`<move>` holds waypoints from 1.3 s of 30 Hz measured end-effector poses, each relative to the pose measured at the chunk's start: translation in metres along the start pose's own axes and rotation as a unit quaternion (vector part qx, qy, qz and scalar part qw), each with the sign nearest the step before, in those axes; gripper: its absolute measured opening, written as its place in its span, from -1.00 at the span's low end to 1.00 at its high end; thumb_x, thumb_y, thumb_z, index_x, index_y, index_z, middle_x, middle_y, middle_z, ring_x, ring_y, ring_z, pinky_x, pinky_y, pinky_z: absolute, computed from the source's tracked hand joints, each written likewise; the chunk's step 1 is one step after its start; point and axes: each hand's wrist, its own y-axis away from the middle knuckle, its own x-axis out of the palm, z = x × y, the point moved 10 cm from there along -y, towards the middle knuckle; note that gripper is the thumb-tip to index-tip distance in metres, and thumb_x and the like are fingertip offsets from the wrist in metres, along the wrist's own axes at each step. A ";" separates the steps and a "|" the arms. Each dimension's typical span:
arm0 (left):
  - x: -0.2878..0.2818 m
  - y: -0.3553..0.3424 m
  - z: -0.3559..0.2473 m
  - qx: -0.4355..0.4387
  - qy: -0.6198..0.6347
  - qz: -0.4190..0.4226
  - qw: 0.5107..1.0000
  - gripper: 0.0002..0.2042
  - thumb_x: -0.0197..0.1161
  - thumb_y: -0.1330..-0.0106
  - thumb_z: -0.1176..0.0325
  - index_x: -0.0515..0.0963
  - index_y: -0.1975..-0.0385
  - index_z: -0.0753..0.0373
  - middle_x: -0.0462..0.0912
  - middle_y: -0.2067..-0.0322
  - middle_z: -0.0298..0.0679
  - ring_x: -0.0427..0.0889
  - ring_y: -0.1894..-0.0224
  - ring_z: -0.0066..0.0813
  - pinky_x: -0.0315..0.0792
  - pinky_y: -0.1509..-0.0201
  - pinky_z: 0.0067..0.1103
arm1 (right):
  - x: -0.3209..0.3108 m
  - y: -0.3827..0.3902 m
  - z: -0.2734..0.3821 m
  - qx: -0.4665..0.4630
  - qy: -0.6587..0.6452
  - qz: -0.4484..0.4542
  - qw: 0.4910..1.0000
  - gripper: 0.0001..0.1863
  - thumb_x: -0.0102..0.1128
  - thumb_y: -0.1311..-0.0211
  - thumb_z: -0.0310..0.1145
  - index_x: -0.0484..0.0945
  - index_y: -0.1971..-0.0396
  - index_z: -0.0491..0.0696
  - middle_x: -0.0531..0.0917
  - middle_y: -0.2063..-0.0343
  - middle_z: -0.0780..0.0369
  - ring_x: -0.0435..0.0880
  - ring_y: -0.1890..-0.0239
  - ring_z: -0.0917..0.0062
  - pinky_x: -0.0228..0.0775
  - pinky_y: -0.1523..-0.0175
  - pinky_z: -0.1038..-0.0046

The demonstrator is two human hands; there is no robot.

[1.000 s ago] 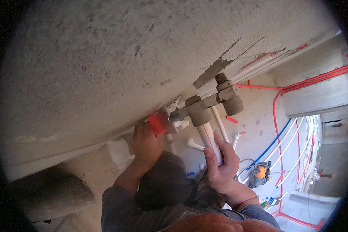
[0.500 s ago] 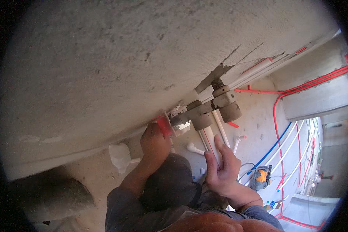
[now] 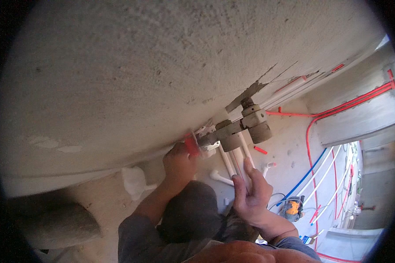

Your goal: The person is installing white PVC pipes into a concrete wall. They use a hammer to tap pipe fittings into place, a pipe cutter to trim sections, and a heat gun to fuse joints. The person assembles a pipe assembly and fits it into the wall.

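My right hand [image 3: 253, 193] is closed round a white plastic pipe [image 3: 238, 160] with a red stripe. The pipe's upper end meets a round socket on a dull grey metal piece [image 3: 231, 139], which has several stubby cylinders. A second grey cylinder [image 3: 260, 130] sits to the right, below a dark patch on the wall. At the metal piece's left end, my left hand [image 3: 180, 162] grips a pipe fitting [image 3: 193, 145], red and whitish, against a narrow grey stub. My left fingers partly hide the fitting, so its exact shape is unclear.
Close above my hands spans a large bare concrete surface [image 3: 118, 87]. White elbow pipes [image 3: 221, 177] stand below. To the right are red pipes [image 3: 309, 144], a blue pipe [image 3: 303, 175] and a yellow-and-black power tool [image 3: 292, 209] with a cord. A white bag-like item [image 3: 134, 182] lies left.
The view has shifted slightly. Both hands keep their grips, with the pipe at the socket and the fitting at the grey stub.
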 end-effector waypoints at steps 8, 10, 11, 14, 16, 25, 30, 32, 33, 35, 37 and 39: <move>0.006 0.003 0.005 -0.037 -0.016 0.074 0.996 -0.74 0.41 -0.10 0.37 0.61 0.22 0.25 0.68 0.34 -0.02 0.71 0.27 0.10 0.60 0.20 -0.15 | -0.003 -0.003 0.009 -0.072 0.038 -0.022 0.996 -0.53 0.39 -0.19 -0.50 0.54 -0.11 -0.26 0.67 0.42 -0.05 0.72 0.45 0.08 0.55 0.35 0.25; 0.004 0.003 0.002 -0.022 -0.002 0.058 0.998 -0.74 0.41 -0.10 0.36 0.61 0.22 0.25 0.68 0.35 -0.01 0.71 0.28 0.10 0.59 0.21 -0.15 | -0.005 -0.003 0.007 -0.070 0.035 -0.021 0.997 -0.54 0.38 -0.20 -0.49 0.55 -0.10 -0.25 0.69 0.38 -0.07 0.75 0.41 0.06 0.57 0.32 0.25; 0.002 0.001 0.000 -0.009 0.004 0.051 0.999 -0.74 0.41 -0.10 0.36 0.61 0.23 0.25 0.68 0.35 -0.01 0.71 0.29 0.10 0.59 0.21 -0.14 | -0.005 -0.003 0.008 -0.063 0.041 -0.021 0.997 -0.55 0.38 -0.20 -0.48 0.56 -0.10 -0.25 0.70 0.36 -0.08 0.76 0.40 0.06 0.57 0.30 0.25; 0.003 0.001 0.006 -0.042 0.003 0.052 0.998 -0.74 0.41 -0.09 0.36 0.61 0.22 0.25 0.67 0.35 -0.01 0.71 0.29 0.09 0.59 0.21 -0.14 | -0.005 -0.004 0.010 -0.050 0.052 -0.013 0.997 -0.56 0.38 -0.21 -0.47 0.56 -0.09 -0.24 0.71 0.35 -0.08 0.76 0.39 0.06 0.58 0.28 0.27; 0.003 0.003 0.007 -0.031 0.002 0.036 0.999 -0.75 0.43 -0.10 0.27 0.62 0.29 0.25 0.68 0.35 -0.05 0.72 0.29 0.01 0.59 0.23 -0.16 | -0.004 -0.006 0.011 -0.050 0.059 -0.006 0.997 -0.56 0.38 -0.21 -0.47 0.56 -0.09 -0.24 0.71 0.35 -0.09 0.76 0.39 0.07 0.58 0.28 0.27; -0.008 -0.001 -0.003 -0.002 0.053 -0.009 0.999 -0.62 0.43 -0.11 0.31 0.60 0.06 0.24 0.69 0.15 -0.03 0.71 0.12 0.01 0.60 0.04 -0.20 | -0.009 -0.013 0.000 -0.019 0.059 0.012 0.998 -0.54 0.32 -0.24 -0.47 0.54 -0.14 -0.28 0.73 0.15 -0.11 0.79 0.11 0.11 0.58 -0.01 0.32; 0.016 0.009 0.014 -0.006 0.143 0.010 0.990 -0.55 0.46 -0.10 0.34 0.58 -0.02 0.25 0.68 0.05 0.00 0.70 0.01 0.01 0.59 -0.07 -0.20 | -0.006 -0.002 0.001 -0.001 0.075 0.015 0.997 -0.51 0.27 -0.30 -0.47 0.49 -0.20 -0.32 0.70 0.08 -0.14 0.78 0.07 0.21 0.54 -0.07 0.35; 0.018 0.013 0.013 0.023 0.170 -0.006 0.985 -0.53 0.46 -0.08 0.37 0.57 -0.04 0.26 0.68 0.02 0.00 0.69 -0.02 0.01 0.58 -0.09 -0.20 | -0.004 0.005 -0.001 0.000 0.067 0.002 0.998 -0.51 0.27 -0.30 -0.46 0.49 -0.20 -0.33 0.71 0.10 -0.14 0.78 0.08 0.24 0.54 -0.06 0.36; 0.015 0.007 0.014 0.025 0.176 -0.016 0.984 -0.53 0.46 -0.08 0.38 0.56 -0.05 0.26 0.67 0.01 0.00 0.69 -0.02 0.02 0.58 -0.11 -0.21 | 0.001 -0.003 0.001 0.021 0.083 0.016 0.996 -0.50 0.30 -0.28 -0.46 0.49 -0.20 -0.31 0.72 0.11 -0.11 0.78 0.09 0.26 0.54 -0.04 0.38; 0.010 0.002 0.016 0.024 0.185 -0.029 0.982 -0.51 0.45 -0.08 0.40 0.55 -0.07 0.27 0.67 -0.02 0.00 0.68 -0.04 0.03 0.56 -0.13 -0.21 | 0.001 -0.005 0.004 -0.020 0.103 0.003 0.995 -0.49 0.32 -0.27 -0.45 0.50 -0.20 -0.30 0.73 0.12 -0.09 0.78 0.10 0.28 0.54 -0.02 0.39; 0.008 0.003 0.015 0.032 0.189 -0.050 0.980 -0.50 0.45 -0.09 0.39 0.55 -0.09 0.27 0.66 -0.03 0.01 0.67 -0.04 0.04 0.56 -0.14 -0.21 | 0.002 -0.006 0.011 -0.019 0.116 0.003 0.993 -0.47 0.34 -0.26 -0.44 0.50 -0.21 -0.27 0.73 0.12 -0.08 0.78 0.09 0.31 0.54 -0.03 0.41; 0.011 0.006 0.012 0.043 0.196 -0.058 0.978 -0.49 0.44 -0.09 0.38 0.54 -0.11 0.27 0.65 -0.04 0.01 0.67 -0.05 0.05 0.55 -0.14 -0.21 | 0.000 -0.005 0.008 -0.003 0.115 0.002 0.993 -0.47 0.34 -0.27 -0.43 0.50 -0.21 -0.28 0.74 0.12 -0.05 0.77 0.08 0.34 0.53 -0.05 0.41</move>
